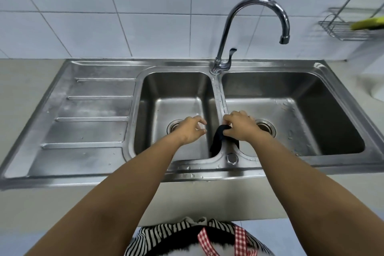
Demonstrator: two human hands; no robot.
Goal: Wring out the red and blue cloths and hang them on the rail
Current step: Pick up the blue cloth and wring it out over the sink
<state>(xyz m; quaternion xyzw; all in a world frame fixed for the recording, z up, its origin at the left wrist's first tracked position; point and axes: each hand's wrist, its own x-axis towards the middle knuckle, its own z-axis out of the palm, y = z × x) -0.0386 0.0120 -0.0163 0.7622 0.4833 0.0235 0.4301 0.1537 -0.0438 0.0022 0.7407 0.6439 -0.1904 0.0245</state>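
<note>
From the head camera, a double-bowl stainless steel sink (99,110) fills the counter, its ribbed drainboard on the left and a curved chrome tap (245,33) at the back edge above the divider between the bowls. A wire rack (340,27) holding something yellow hangs on the white tiled wall at the far right. The dark, near-black cloth (220,137) lies draped over the divider near the sink's front edge. The right hand (241,127) pinches its top, fingers closed on the fabric. The left hand (191,131) hovers over the left bowl, fingers loosely curled and holding nothing
</note>
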